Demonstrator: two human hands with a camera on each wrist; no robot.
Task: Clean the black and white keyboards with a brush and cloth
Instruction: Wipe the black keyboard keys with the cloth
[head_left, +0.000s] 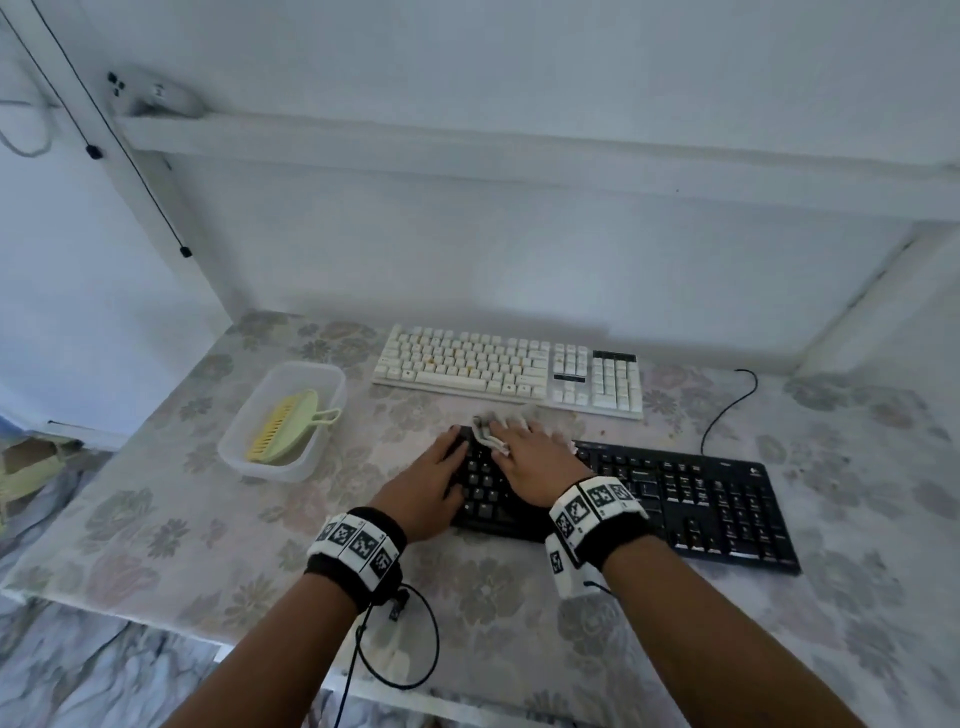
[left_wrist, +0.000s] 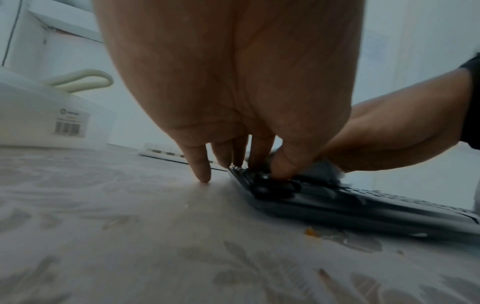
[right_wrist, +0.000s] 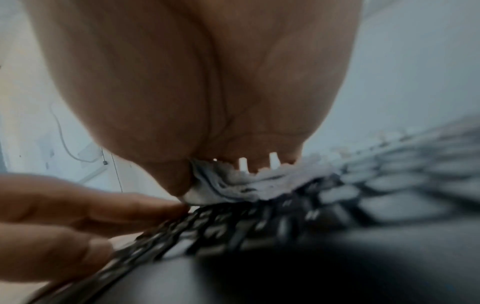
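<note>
- head view: right hand (head_left: 535, 457) spread flat on a crumpled white cloth (head_left: 491, 428), pressing it onto the far left end of the black plastic keyboard (head_left: 691, 499); left hand (head_left: 434, 480) lies flat, fingers straight, on that keyboard's left edge — the white plastic keyboard (head_left: 509, 369) sits just behind, the yellow-green brush (head_left: 283, 426) in a clear plastic tub (head_left: 332, 376).
- left wrist view: fingers (left_wrist: 201, 164) extended, little finger touching the floral tablecloth (left_wrist: 130, 236).
- right wrist view: blurred — palm over the cloth, nothing curled round it.

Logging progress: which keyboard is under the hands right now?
The black keyboard, nearer the person; the right hand presses the cloth on it. The white keyboard lies untouched behind.
</note>
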